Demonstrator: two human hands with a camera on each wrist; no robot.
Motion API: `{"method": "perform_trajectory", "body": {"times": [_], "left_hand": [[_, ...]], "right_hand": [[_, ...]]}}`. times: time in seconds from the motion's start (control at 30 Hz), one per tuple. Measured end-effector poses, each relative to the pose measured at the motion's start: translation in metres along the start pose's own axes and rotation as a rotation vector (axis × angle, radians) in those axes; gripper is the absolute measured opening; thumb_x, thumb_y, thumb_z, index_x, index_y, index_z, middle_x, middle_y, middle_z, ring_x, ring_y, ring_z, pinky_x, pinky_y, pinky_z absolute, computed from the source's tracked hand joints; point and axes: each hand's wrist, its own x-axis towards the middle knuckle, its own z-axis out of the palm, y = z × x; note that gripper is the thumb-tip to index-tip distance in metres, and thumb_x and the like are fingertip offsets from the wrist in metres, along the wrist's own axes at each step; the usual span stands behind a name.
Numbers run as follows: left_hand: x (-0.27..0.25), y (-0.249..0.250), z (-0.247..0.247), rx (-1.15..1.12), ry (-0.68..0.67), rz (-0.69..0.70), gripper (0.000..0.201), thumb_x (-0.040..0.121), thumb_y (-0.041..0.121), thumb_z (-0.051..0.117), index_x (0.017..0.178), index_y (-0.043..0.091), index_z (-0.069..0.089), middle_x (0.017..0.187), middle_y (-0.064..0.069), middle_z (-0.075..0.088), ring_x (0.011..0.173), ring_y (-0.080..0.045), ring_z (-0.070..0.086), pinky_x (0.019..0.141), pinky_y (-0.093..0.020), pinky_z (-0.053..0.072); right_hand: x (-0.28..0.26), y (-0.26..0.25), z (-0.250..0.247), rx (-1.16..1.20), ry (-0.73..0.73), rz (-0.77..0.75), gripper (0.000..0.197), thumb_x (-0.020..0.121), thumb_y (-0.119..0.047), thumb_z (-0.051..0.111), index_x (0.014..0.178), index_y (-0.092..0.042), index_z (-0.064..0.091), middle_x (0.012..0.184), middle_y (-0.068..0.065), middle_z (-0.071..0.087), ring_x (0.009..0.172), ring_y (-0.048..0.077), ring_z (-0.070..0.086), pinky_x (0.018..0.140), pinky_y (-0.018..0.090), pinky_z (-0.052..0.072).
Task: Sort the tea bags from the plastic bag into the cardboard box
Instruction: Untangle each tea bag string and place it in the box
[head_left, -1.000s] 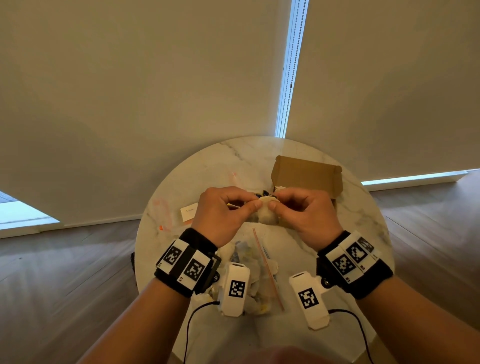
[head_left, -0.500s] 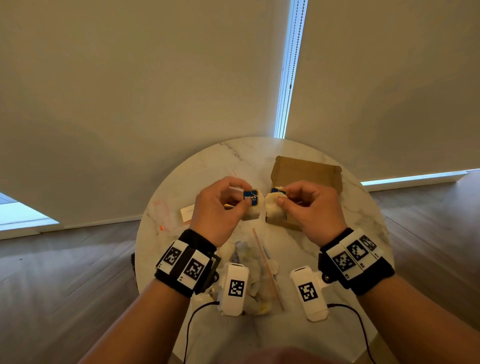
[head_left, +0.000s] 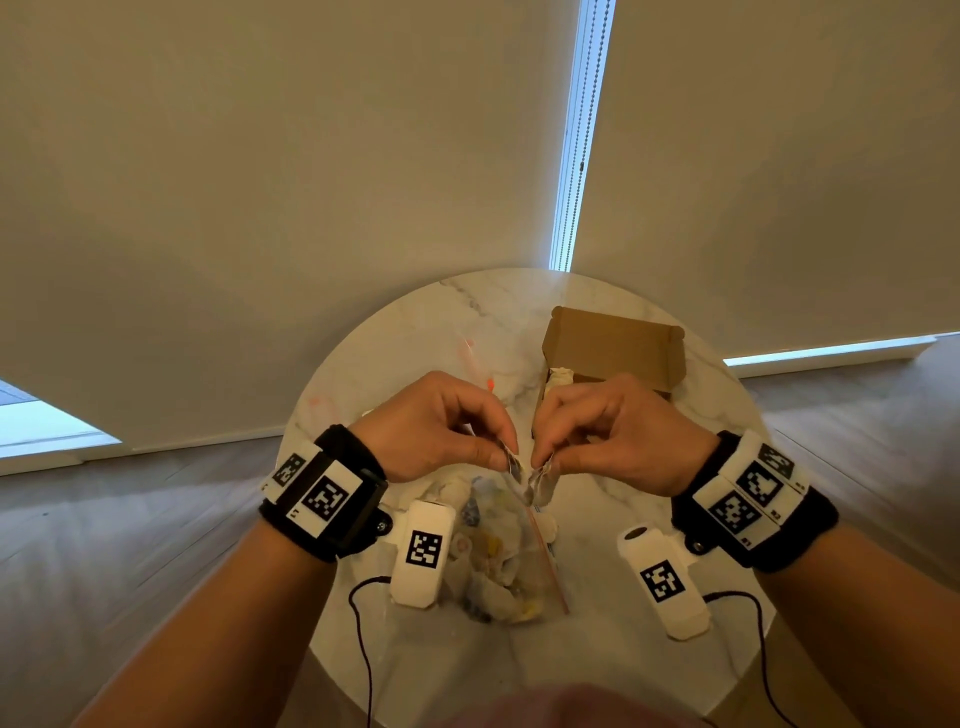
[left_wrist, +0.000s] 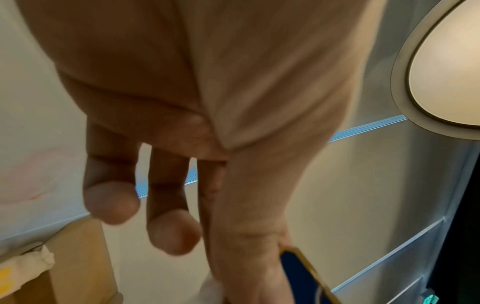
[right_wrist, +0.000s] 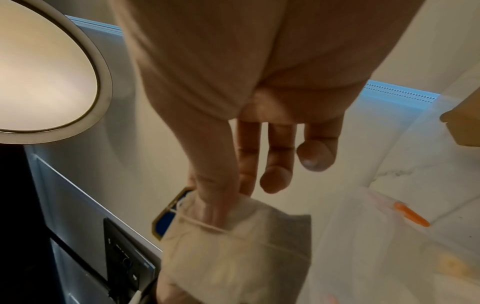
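Head view: 2 hands (head_left: 436, 426) (head_left: 618, 431), 1 box (head_left: 613, 345).

Round table (head_left: 675, 649) — centre of scene. Cardboard box (head_left: 613, 345): on the table, far right. Tea bag (head_left: 560, 375): in the box, at its left end. Plastic bag (head_left: 498, 561): on the table, near centre, before the box. Left hand (head_left: 436, 431) and right hand (head_left: 618, 436): side by side above the bag's far end — between bag and box.
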Motion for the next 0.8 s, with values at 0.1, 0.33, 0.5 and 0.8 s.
{"method": "perform_trajectory", "body": {"times": [0.1, 0.33, 0.5, 0.8], "left_hand": [[0.001, 0.0, 0.005, -0.015, -0.061, -0.006, 0.021, 0.076, -0.003, 0.077, 0.082, 0.018, 0.076, 0.081, -0.006, 0.073, 0.075, -0.018, 0.066, 0.078, -0.033, 0.055], [0.006, -0.001, 0.02, -0.186, 0.179, 0.058, 0.03, 0.066, 0.002, 0.08, 0.089, 0.009, 0.062, 0.072, 0.003, 0.069, 0.066, -0.01, 0.065, 0.071, -0.024, 0.055], [0.006, 0.001, 0.022, -0.144, 0.234, 0.081, 0.042, 0.068, 0.012, 0.079, 0.108, 0.019, 0.067, 0.076, 0.001, 0.07, 0.072, -0.015, 0.067, 0.081, -0.035, 0.057], [0.014, -0.01, 0.024, -0.035, 0.323, 0.13, 0.015, 0.076, 0.007, 0.08, 0.084, 0.016, 0.071, 0.095, -0.002, 0.07, 0.088, -0.023, 0.066, 0.08, -0.037, 0.056]], "right_hand": [[0.001, -0.002, 0.002, 0.014, 0.011, -0.014, 0.009, 0.076, -0.012, 0.075, 0.084, -0.016, 0.076, 0.084, 0.001, 0.068, 0.07, 0.018, 0.06, 0.063, 0.049, 0.048], [0.002, 0.0, 0.006, 0.122, 0.198, -0.057, 0.019, 0.075, -0.005, 0.077, 0.093, -0.01, 0.075, 0.083, 0.014, 0.071, 0.076, 0.036, 0.067, 0.073, 0.058, 0.054], [0.003, 0.0, 0.008, 0.182, 0.296, -0.062, 0.029, 0.067, 0.0, 0.082, 0.092, -0.009, 0.069, 0.08, 0.013, 0.068, 0.072, 0.026, 0.065, 0.067, 0.054, 0.052], [0.004, 0.014, 0.006, 0.156, 0.397, 0.005, 0.019, 0.073, -0.022, 0.078, 0.076, -0.01, 0.065, 0.076, 0.02, 0.065, 0.064, 0.034, 0.06, 0.06, 0.038, 0.052]]}}
